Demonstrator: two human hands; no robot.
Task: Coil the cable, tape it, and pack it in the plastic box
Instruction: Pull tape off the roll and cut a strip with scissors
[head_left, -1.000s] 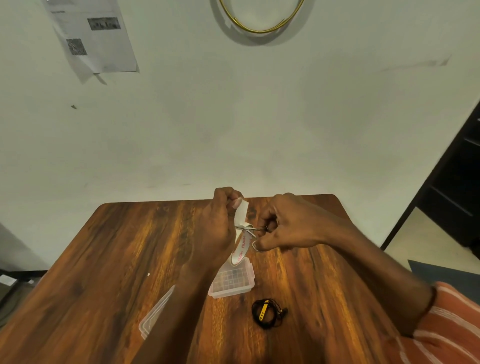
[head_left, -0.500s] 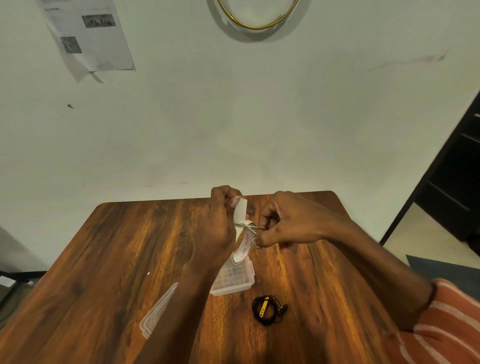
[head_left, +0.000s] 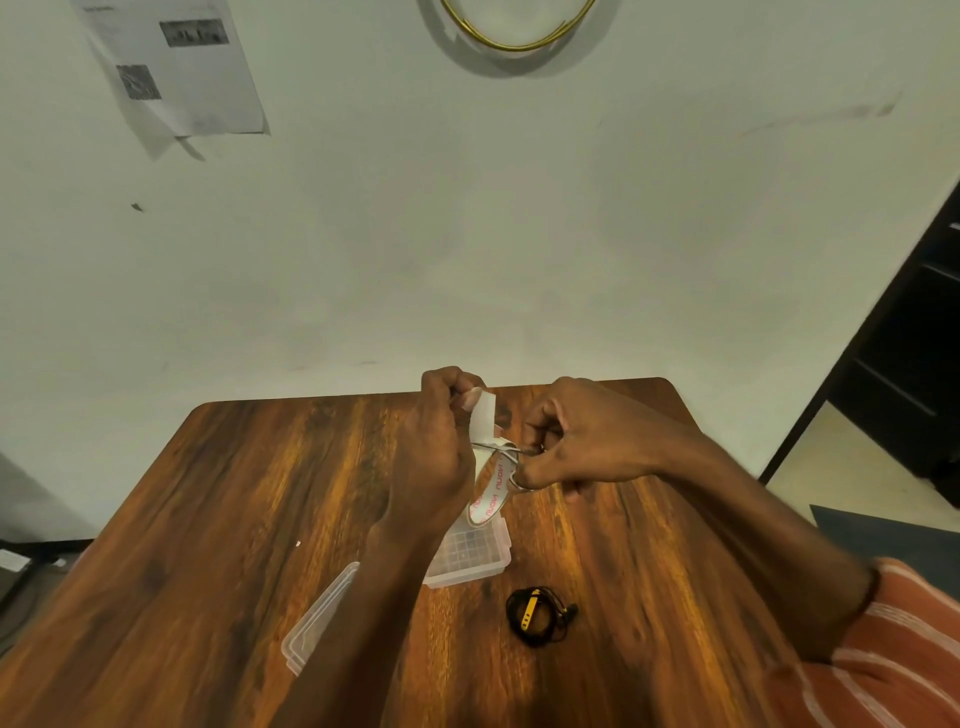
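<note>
Pale wall (head_left: 467, 234) fills the upper half of the view, with a printed sheet (head_left: 176, 67) stuck at the upper left and a gold-rimmed round object (head_left: 519, 41) cut off at the top edge. Below it a dark wooden table (head_left: 208, 519) is seen. Toward the left of the table a clear lid (head_left: 317, 618) is laid flat, partly hidden by the left forearm. Just to its right a clear plastic box (head_left: 467, 556) is set open on the wood; a grid pattern shows through its base, and nothing can be made out inside it. Above the box, a roll of white tape (head_left: 488, 493) is held in the left hand (head_left: 441, 441), whose fingers are closed on the pulled-out free end. Small scissors (head_left: 511, 452) are gripped in the right hand (head_left: 587, 441), with the blades set at the tape strip. Near the box, toward the right front, a coiled black cable (head_left: 537, 616) with a yellow piece is lying on the table, apart from both hands. At the far right a dark shelf unit (head_left: 909, 364) is visible.
</note>
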